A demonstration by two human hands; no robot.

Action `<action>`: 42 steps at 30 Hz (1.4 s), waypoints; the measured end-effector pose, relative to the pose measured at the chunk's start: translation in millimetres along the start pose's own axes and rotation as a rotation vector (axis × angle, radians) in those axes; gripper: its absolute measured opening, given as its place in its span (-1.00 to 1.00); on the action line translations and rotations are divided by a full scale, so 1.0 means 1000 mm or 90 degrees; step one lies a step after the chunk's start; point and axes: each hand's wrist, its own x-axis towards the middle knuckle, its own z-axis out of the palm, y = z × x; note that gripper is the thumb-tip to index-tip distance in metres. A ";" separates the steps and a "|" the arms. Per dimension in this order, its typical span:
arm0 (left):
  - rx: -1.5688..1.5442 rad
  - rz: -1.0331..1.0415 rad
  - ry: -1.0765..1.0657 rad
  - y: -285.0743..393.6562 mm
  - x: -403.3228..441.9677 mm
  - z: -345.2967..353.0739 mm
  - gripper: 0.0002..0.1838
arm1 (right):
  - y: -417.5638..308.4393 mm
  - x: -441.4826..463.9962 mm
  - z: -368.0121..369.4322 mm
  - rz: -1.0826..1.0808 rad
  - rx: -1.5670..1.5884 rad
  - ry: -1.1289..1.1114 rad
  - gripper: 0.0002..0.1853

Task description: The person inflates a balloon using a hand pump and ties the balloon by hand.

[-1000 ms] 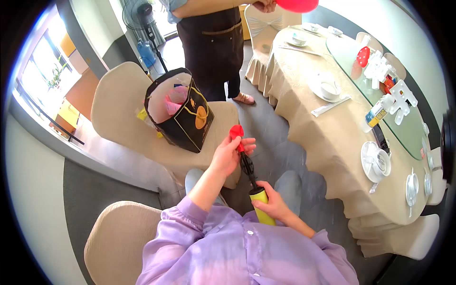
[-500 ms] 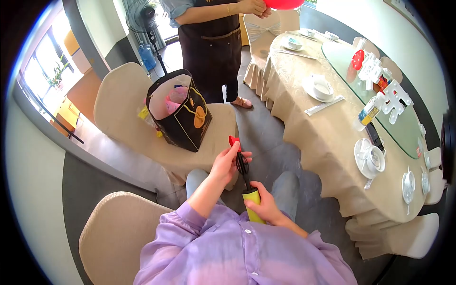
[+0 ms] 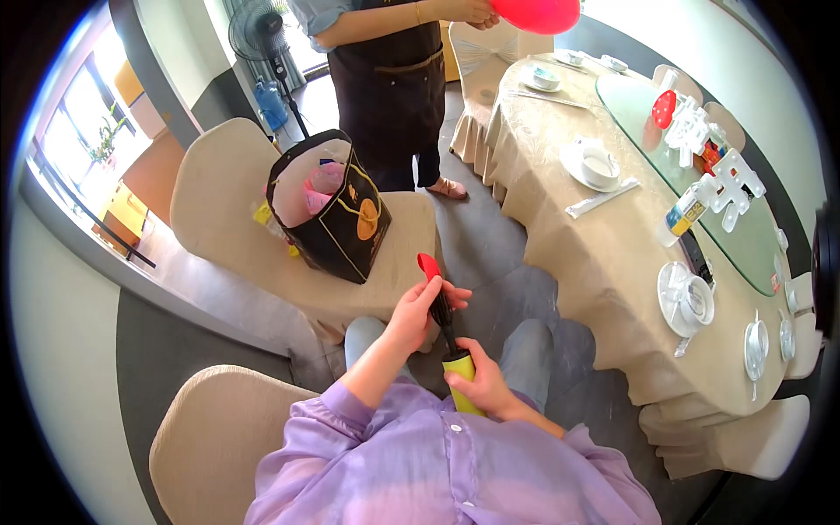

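Note:
A balloon pump (image 3: 465, 400) with a yellow-green barrel and a black upper part stands tilted in front of my lap. Its barrel is gripped by my right hand (image 3: 484, 383), thumb across the front. My left hand (image 3: 416, 317) pinches a limp red balloon (image 3: 429, 266) at the pump's black top end. The other left fingers spread behind the black part. Whether the balloon's neck sits over the nozzle is hidden by my fingers.
A black gift bag (image 3: 328, 206) with pink contents stands on a beige chair (image 3: 219, 188). Beyond, a person in a dark apron (image 3: 385, 105) holds an inflated red balloon (image 3: 538, 10). At right, a clothed table (image 3: 560, 236) carries wrapped dishes (image 3: 599, 166), a bottle (image 3: 689, 210) and white plastic parts (image 3: 738, 188).
My left thumb has shifted slightly, and the limp balloon stands a little more upright above it. More of the other person's inflated balloon shows. My right hand keeps its grip.

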 end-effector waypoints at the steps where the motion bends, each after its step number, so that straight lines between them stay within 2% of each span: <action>1: 0.013 0.000 0.012 -0.002 -0.002 0.002 -0.65 | -0.002 -0.001 0.001 0.008 -0.002 0.012 -0.44; 5: 0.015 0.007 0.008 -0.004 -0.008 0.005 -0.65 | 0.002 -0.001 0.003 0.019 -0.015 0.024 -0.47; 8: -0.010 -0.035 -0.018 0.006 -0.009 0.001 -0.70 | -0.002 -0.001 0.002 0.004 -0.012 0.023 -0.48; 13: -0.070 -0.041 -0.103 0.015 -0.003 -0.009 -0.78 | 0.001 0.000 0.000 -0.011 0.037 -0.029 -0.47; 16: -0.118 -0.055 -0.140 0.008 -0.001 -0.008 -0.80 | 0.004 -0.001 0.000 -0.014 0.043 -0.014 -0.44; 22: -0.135 -0.119 -0.106 -0.012 -0.008 0.002 -0.83 | 0.021 -0.003 0.006 0.002 0.193 0.032 -0.37; 32: -0.203 -0.080 -0.103 -0.028 -0.010 0.005 -0.82 | 0.024 -0.004 0.005 0.036 0.218 0.015 -0.31; 34: -0.227 -0.115 -0.005 -0.031 -0.014 0.011 -0.81 | 0.022 -0.004 0.007 0.045 0.302 0.022 -0.31; 37: -0.235 -0.082 -0.027 -0.046 -0.010 0.002 -0.81 | 0.029 -0.005 0.008 0.089 0.314 0.007 -0.32; 39: -0.241 -0.093 0.060 -0.053 -0.007 0.001 -0.81 | 0.041 0.001 0.007 0.038 0.270 0.018 -0.37; 41: -0.197 -0.094 0.151 -0.053 0.000 -0.004 -0.81 | 0.037 0.005 0.003 0.159 0.362 -0.017 -0.43; 42: -0.186 -0.073 0.173 -0.049 0.008 -0.009 -0.81 | 0.042 0.006 0.003 0.154 0.320 -0.001 -0.46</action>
